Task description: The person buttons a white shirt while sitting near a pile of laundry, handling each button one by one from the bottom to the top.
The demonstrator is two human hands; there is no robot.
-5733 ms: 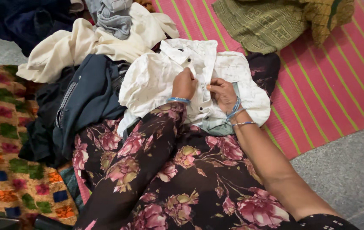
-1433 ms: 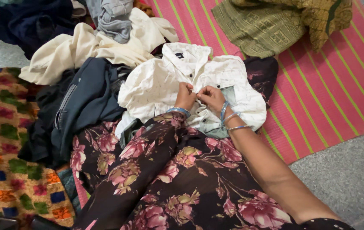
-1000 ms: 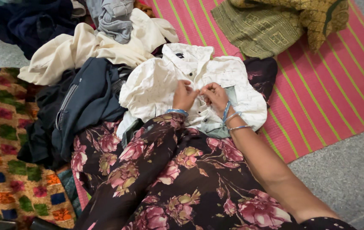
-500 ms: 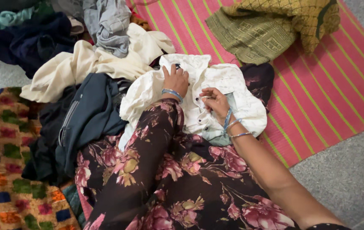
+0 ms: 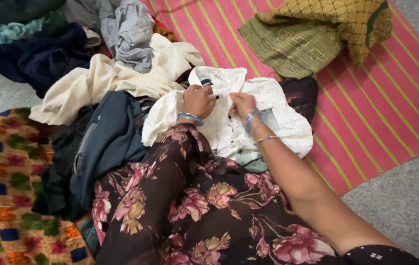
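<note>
The only label is a small dark rectangular neck tag (image 5: 206, 82), sewn inside the collar of the white shirt (image 5: 229, 122); its colour looks black or navy.

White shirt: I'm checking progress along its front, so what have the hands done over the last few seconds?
Both hands have moved up the white shirt towards the collar. The left hand now pinches the placket just below the collar; the right hand holds the opposite edge beside it. The cream garment, dark blue garment and striped mat lie as before.
</note>
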